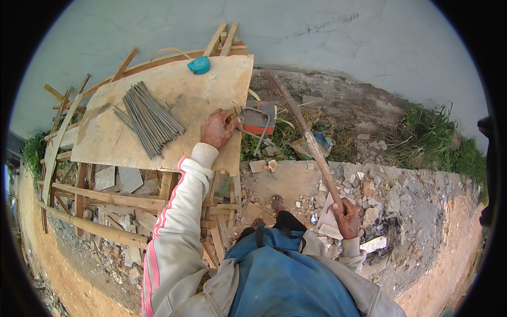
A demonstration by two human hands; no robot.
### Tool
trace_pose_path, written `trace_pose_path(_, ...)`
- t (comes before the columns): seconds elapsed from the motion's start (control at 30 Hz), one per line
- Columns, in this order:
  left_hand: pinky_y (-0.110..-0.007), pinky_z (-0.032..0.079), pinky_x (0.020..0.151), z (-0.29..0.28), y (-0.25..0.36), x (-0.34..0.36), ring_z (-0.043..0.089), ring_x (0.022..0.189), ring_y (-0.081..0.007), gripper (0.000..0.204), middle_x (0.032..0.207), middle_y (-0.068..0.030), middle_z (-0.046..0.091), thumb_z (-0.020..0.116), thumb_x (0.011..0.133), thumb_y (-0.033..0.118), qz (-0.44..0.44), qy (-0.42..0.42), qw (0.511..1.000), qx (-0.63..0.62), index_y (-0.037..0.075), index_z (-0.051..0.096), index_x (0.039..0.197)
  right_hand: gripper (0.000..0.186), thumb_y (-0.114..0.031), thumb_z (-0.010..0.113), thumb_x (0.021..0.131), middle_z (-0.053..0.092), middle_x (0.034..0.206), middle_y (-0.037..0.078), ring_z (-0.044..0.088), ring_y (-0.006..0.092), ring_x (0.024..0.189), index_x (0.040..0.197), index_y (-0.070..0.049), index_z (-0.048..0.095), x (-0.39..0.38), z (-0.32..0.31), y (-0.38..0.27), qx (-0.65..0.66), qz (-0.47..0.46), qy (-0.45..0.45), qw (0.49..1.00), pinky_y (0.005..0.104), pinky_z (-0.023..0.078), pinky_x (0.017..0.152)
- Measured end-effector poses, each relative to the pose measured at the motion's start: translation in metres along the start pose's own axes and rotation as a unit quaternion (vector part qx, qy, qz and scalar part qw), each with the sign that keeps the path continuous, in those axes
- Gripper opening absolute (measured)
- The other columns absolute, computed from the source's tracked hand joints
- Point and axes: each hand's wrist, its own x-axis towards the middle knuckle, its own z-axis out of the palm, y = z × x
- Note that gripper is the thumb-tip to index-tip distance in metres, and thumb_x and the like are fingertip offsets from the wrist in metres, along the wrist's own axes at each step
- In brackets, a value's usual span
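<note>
Person's L hand (pixel 219 129), fingers curled, is at R edge of a pale plywood-topped table (pixel 222 90), by a thin bent grey metal rod (pixel 262 136); can't tell if it grips it. Rod crosses a red & dark-grey boxy block (pixel 256 128). R hand (pixel 346 218) is wrapped round nr end of a long rusty brown metal bar (pixel 306 124), slanting up to the L. On table: fanned bundle of straight grey metal rods (pixel 150 119), w/ a teal tape measure (pixel 199 65) nr far edge. Grey stone rubble (pixel 391 198) lies R of person.
</note>
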Motion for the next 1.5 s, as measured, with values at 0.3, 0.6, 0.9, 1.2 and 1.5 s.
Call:
trace_pose_path(0.3,-0.045,0.052,0.086,0.009,0.01,0.007,0.067,0.095,-0.0378,0.034,0.101,-0.0197,0.07,0.068,0.09,0.031,-0.094,0.01,0.995,-0.02,0.004,0.074,0.109,0.037,-0.038,0.071,0.097,0.052,0.067,-0.001,0.047,0.009,0.064,0.086,-0.003,0.065,0.156,0.115,-0.039,0.148,-0.031,-0.183,0.971,0.0301,0.041,0.059)
trace_pose_path(0.6,-0.042,0.051,0.087,0.002,0.02,-0.006,0.067,0.096,-0.0364,0.03,0.105,-0.0226,0.07,0.063,0.094,0.022,-0.122,-0.01,0.992,-0.013,-0.001,0.072,0.112,0.032,-0.03,0.071,0.097,0.067,0.07,0.005,0.058,0.0112,0.062,0.094,0.002,0.07,0.203,0.147,-0.072,0.213,0.044,-0.349,0.912,0.03,0.047,0.061)
trace_pose_path(0.9,-0.036,0.05,0.088,0.015,0.031,-0.03,0.065,0.097,-0.0256,0.033,0.105,-0.0162,0.07,0.063,0.098,0.025,-0.155,0.104,0.961,-0.204,-0.002,0.071,0.116,0.021,-0.017,0.071,0.095,0.061,0.066,0.002,0.052,0.0091,0.058,0.092,0.003,0.068,0.23,0.117,-0.098,0.209,0.009,-0.404,0.891,0.028,0.042,0.054)
trace_pose_path(1.2,-0.027,0.05,0.076,0.018,0.05,-0.03,0.061,0.082,-0.0117,0.042,0.101,-0.007,0.068,0.06,0.103,0.035,-0.171,0.196,0.937,-0.233,0.002,0.067,0.126,0.021,-0.018,0.071,0.096,0.058,0.064,0.003,0.045,0.0072,0.047,0.098,0.002,0.068,0.268,0.106,-0.109,0.26,-0.021,-0.451,0.854,0.0263,0.042,0.046)
trace_pose_path(1.5,-0.027,0.049,0.064,0.008,0.058,-0.007,0.058,0.07,-0.0091,0.04,0.085,-0.0033,0.067,0.062,0.102,0.035,-0.193,0.151,0.843,-0.48,0.001,0.069,0.121,0.025,-0.024,0.074,0.094,0.064,0.074,0.002,0.055,0.0088,0.066,0.095,0.0,0.072,0.295,0.094,-0.119,0.071,-0.169,-0.489,0.853,0.0318,0.047,0.062)
